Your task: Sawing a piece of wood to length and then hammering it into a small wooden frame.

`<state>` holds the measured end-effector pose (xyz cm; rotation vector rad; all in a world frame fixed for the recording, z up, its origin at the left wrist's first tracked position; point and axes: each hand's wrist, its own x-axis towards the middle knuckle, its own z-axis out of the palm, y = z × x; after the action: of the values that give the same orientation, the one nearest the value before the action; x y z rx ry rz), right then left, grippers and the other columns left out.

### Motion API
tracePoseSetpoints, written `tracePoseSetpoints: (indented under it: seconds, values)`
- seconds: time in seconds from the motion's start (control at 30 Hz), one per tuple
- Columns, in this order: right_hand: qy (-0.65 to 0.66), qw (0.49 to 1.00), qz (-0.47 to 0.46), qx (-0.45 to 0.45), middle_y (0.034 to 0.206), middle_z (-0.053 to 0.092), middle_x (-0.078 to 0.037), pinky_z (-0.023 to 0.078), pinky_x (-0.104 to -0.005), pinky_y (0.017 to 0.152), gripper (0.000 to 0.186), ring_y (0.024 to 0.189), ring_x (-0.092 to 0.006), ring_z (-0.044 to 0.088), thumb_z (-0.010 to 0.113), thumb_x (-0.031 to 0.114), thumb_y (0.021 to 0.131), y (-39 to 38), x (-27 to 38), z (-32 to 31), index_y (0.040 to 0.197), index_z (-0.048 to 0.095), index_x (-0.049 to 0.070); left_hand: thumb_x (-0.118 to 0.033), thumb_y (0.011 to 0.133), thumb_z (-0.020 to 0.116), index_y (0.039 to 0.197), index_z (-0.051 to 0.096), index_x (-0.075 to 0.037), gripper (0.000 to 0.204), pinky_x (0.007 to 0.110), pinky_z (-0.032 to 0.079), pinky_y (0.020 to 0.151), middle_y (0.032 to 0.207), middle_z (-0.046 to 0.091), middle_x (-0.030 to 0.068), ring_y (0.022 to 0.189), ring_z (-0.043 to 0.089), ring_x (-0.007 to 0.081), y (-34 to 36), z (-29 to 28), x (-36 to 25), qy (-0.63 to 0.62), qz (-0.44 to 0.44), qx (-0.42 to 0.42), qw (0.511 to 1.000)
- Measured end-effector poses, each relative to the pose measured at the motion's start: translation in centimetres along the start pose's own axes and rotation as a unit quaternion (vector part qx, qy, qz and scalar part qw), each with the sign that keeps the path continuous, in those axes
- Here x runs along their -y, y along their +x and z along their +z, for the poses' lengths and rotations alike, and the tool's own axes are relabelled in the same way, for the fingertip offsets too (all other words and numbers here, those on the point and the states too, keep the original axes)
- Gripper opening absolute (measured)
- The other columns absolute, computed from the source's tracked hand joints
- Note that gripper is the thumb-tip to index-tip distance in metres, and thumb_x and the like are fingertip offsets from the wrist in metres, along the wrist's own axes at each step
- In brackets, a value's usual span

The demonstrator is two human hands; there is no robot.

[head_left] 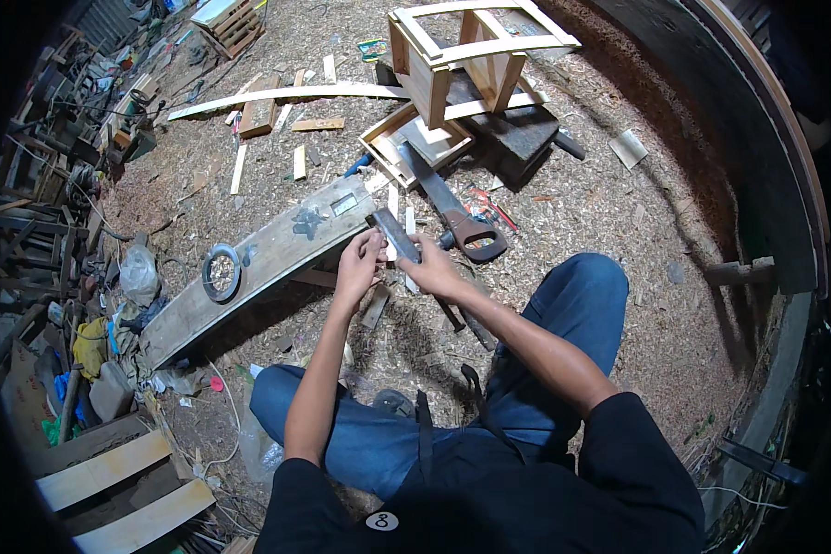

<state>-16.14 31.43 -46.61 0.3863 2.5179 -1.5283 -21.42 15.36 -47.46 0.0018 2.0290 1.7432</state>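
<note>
Nearest is our black cloth shirt (517, 503). Our right hand (431, 270) grips the near end of a dark, flat bar (395, 234), presumably leaving its far end free beside a long, weathered wooden plank (282, 249); whether our curled left hand (364, 256) holds anything, we cannot tell.

Right hand (431, 266): grips a dark flat bar (396, 235)
Left hand (362, 258): beside the bar, fingers bent
Low plank table (272, 249): carries a grey ring (208, 279)
Handsaw (440, 196): lies just beyond the right hand
Pale wooden frame (425, 88): stands farther off
</note>
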Motion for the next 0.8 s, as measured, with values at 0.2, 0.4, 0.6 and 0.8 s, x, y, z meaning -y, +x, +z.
tracePoseSetpoints:
  seconds: [0.2, 0.4, 0.6, 0.8]
  values:
    - [0.090, 0.995, -0.026, 0.032, 0.099, 0.066, -0.026, 0.052, -0.0433, 0.080, 0.060, 0.089, -0.0375, 0.068, 0.068, 0.027, 0.081, -1.3, 1.0, 0.2, 0.132, 0.047, 0.004, -0.020, 0.098, 0.059, 0.107, 0.063, 0.000, 0.022, 0.021, 0.047, 0.059, 0.078, 0.064, 0.0003, 0.066, 0.057, 0.0048, 0.6, 0.2, -0.6, -0.038, -0.022, -0.058, 0.997]
    - [0.106, 0.993, -0.040, 0.008, 0.090, 0.066, -0.029, 0.051, -0.0505, 0.078, 0.057, 0.086, -0.0449, 0.066, 0.065, 0.015, 0.083, -0.9, 0.4, -1.4, 0.134, 0.043, 0.004, -0.016, 0.094, 0.061, 0.116, 0.057, -0.004, 0.025, 0.019, 0.044, 0.051, 0.070, 0.056, -0.0042, 0.057, 0.052, 0.0042, 2.2, 2.5, -1.3, -0.053, -0.070, -0.144, 0.986]
    - [0.090, 0.995, -0.017, 0.029, 0.087, 0.066, -0.030, 0.050, -0.0532, 0.077, 0.053, 0.084, -0.0482, 0.064, 0.063, 0.009, 0.083, 0.0, -1.1, -4.5, 0.132, 0.043, 0.000, -0.022, 0.096, 0.061, 0.112, 0.057, -0.006, 0.023, 0.020, 0.047, 0.053, 0.079, 0.059, -0.0019, 0.061, 0.054, 0.0040, 3.4, 4.2, -0.6, -0.085, -0.104, -0.164, 0.977]
    - [0.091, 0.996, -0.004, 0.020, 0.081, 0.066, -0.028, 0.052, -0.0525, 0.077, 0.048, 0.079, -0.0455, 0.066, 0.064, 0.012, 0.083, 2.1, -2.1, -5.3, 0.126, 0.047, -0.003, -0.027, 0.098, 0.059, 0.107, 0.059, -0.010, 0.019, 0.020, 0.045, 0.051, 0.073, 0.059, -0.0022, 0.059, 0.056, 0.0069, 5.3, 6.0, 0.1, -0.037, -0.069, -0.225, 0.971]
